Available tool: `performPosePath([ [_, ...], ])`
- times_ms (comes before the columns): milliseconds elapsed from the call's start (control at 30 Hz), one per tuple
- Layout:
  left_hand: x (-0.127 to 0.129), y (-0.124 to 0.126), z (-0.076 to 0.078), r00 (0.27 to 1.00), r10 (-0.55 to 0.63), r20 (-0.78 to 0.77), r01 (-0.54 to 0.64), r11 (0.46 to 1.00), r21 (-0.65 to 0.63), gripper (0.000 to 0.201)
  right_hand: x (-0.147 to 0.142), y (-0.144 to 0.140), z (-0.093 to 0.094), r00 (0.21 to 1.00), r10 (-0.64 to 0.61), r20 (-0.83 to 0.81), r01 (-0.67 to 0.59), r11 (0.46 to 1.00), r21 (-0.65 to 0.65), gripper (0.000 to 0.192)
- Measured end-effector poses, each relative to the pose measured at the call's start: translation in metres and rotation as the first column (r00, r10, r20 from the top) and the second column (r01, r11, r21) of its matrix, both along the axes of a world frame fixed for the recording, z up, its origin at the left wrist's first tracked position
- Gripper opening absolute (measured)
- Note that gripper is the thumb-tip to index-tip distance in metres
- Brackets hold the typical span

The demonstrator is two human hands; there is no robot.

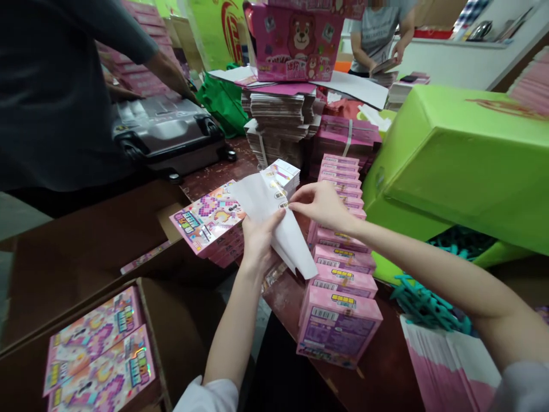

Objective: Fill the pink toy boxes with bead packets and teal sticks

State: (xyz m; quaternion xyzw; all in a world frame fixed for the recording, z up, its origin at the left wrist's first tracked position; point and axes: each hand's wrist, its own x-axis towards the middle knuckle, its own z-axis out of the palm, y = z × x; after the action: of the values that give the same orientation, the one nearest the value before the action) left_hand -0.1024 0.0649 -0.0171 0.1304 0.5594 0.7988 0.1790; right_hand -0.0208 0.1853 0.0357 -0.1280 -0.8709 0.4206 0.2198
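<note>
My left hand (258, 236) is closed on a white sticker sheet (295, 246), with the thumb on top. The sheet is bent, and small round stickers (279, 195) show near its right edge. My right hand (319, 205) pinches at one of these stickers with thumb and forefinger; what lies between the fingertips is tiny. Left of the sheet, and partly under it, is a stack of pink craft boxes (210, 214) with colourful lids. Behind the sheet sits a pile of white printed sheets (285, 171). Close to my right wrist runs a row of upright pink boxes (338, 326).
An open carton (150, 320) holding pink boxes stands at lower left. Green bins (463, 160) with teal pieces (429, 303) are at right, beside pink-white cards (450, 360). Behind are cardboard stacks (278, 114), a grey suitcase (167, 131) and two people, one handling cards.
</note>
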Motion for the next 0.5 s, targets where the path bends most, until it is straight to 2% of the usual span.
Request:
performPosePath([
  [133,0.000,-0.007,-0.005,0.966,0.048,-0.252,-0.086,0.986,-0.143,0.053,-0.002,-0.018,-0.005,0.996,-0.089,-0.019,0.091,0.988,0.124,0.012],
  [267,0.004,-0.012,-0.004,0.852,0.178,-0.493,-0.296,0.940,-0.171,0.047,0.001,-0.031,-0.003,0.993,-0.098,-0.073,0.113,0.964,0.239,0.014],
  [367,0.008,-0.015,-0.005,0.765,0.195,-0.614,-0.389,0.900,-0.198,0.041,0.003,-0.044,0.002,0.993,-0.073,-0.089,0.087,0.982,0.170,0.019],
  [433,0.007,-0.015,-0.008,0.746,0.109,-0.657,-0.371,0.887,-0.274,0.031,0.006,-0.047,0.009,0.995,-0.060,-0.082,0.068,0.993,0.097,0.019],
  [500,0.004,-0.014,-0.014,0.754,0.057,-0.654,-0.362,0.867,-0.342,0.029,0.011,-0.037,0.019,0.996,-0.055,-0.065,0.060,0.995,0.082,0.016],
])
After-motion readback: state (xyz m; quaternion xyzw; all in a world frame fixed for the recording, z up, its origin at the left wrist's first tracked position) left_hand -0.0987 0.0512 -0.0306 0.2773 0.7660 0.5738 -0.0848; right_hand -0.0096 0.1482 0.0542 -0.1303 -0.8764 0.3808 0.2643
